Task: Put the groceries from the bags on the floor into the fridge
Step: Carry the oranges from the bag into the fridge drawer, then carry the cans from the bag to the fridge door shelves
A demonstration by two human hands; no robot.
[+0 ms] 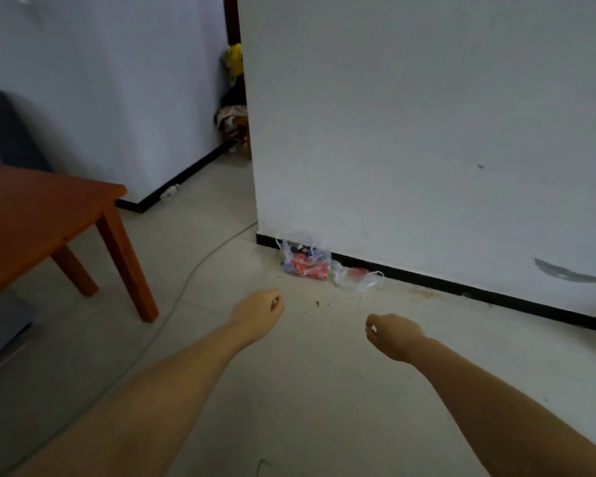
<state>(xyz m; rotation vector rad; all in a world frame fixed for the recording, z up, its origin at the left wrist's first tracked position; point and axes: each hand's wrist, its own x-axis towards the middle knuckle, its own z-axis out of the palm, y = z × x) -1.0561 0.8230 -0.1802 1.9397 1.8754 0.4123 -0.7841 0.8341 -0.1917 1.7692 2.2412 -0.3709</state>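
Note:
Two clear plastic bags lie on the tiled floor against the black skirting of a white wall. The larger bag [305,258] holds red and blue packets. A smaller, flatter bag [356,277] to its right shows something red inside. My left hand [260,309] hangs in the air short of the larger bag, fingers loosely curled and holding nothing. My right hand [394,333] is lower and to the right, also loosely curled with nothing in it. Both hands are apart from the bags. No fridge is in view.
A brown wooden table [45,215] stands at the left, with a grey cable [193,273] running over the floor past its leg. A dark sofa edge [0,132] sits behind it. A passage beyond the wall corner holds a small stool with cloths [233,118].

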